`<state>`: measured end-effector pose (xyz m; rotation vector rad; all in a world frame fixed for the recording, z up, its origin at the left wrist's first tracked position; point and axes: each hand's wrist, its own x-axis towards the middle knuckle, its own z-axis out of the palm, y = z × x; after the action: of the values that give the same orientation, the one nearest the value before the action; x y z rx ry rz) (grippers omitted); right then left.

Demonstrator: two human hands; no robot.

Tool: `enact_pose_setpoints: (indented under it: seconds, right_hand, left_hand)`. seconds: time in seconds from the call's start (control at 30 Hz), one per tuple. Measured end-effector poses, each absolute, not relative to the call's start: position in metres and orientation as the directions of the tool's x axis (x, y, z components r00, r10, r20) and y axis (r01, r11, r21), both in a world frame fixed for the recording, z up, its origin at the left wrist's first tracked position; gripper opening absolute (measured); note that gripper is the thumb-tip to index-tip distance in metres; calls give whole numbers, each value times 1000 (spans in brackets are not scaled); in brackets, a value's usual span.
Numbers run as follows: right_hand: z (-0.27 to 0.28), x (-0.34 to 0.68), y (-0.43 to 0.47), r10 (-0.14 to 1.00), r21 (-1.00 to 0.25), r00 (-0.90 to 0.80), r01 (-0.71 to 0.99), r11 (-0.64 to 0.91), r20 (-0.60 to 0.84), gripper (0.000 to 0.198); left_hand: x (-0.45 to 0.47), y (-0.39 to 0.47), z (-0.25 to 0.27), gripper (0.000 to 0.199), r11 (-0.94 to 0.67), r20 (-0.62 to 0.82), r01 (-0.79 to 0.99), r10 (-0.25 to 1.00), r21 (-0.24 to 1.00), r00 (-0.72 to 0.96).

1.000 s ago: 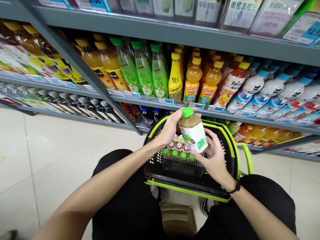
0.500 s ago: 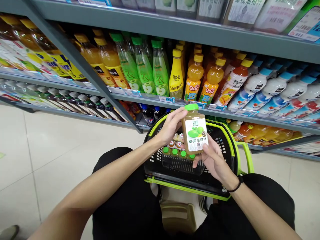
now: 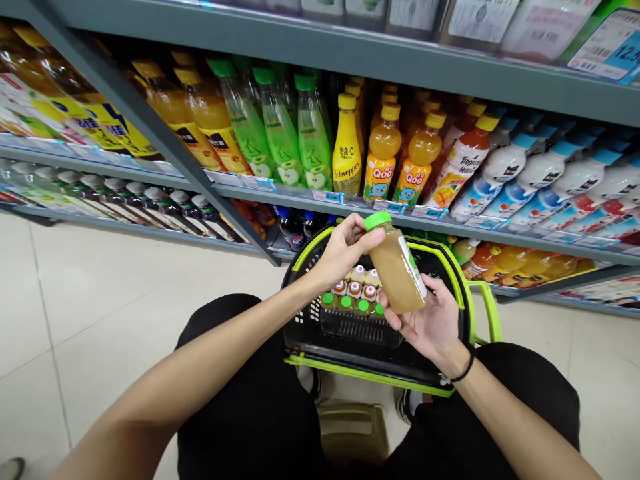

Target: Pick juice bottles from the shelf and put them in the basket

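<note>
A squarish juice bottle (image 3: 399, 273) with a green cap and cloudy yellow-brown juice is held tilted above the basket. My left hand (image 3: 347, 247) is closed around its neck, the thumb just below the cap. Lower down, my right hand (image 3: 431, 317) supports the base with curled fingers. The bottle's white label faces right, so a plain side shows toward me. Beneath it, the black shopping basket (image 3: 345, 357) with lime-green trim holds several small bottles (image 3: 354, 291) in rows, with green, orange-and-white and white caps. My hands and the bottle cover part of these.
In front stands a grey shelf unit (image 3: 300, 50) stocked with drinks: green apple bottles (image 3: 314, 143), a yellow Schweppes bottle (image 3: 347, 150), orange Qoo bottles (image 3: 383, 153) and white blue-capped bottles (image 3: 513, 167). The basket's green handle (image 3: 491, 310) sticks out right. A brown stool (image 3: 353, 433) is between my feet.
The bottle has been turned about its length, swinging its front label from facing me to the right. It also leans more now. My left thumb has come across its shoulder.
</note>
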<state>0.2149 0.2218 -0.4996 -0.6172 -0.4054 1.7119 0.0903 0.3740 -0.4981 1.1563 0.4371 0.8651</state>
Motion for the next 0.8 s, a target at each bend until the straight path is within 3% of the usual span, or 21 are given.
enact_pose_setpoints:
  seconds: [0.1,0.33,0.5,0.8]
  right_hand:
    - [-498,212,223,981,-617,-114,-764,-188,-158,51]
    - [-500,208,227,968,-820,191,-573,-24,-162,39]
    - [-508,207,230,907,-939,411,-340,60,-91,53]
    - [-511,209,231,867,-970,482,-124,209,125,55]
  left_hand:
    - [89,376,-499,56,127,132,-352,769,927,625]
    - [89,382,-506,48,145,132,-358,752,922,646]
    - [90,386,-508,54,166,117,-362,757,917,643]
    - [88,384,-504,47,198,129,-389,730,900,671]
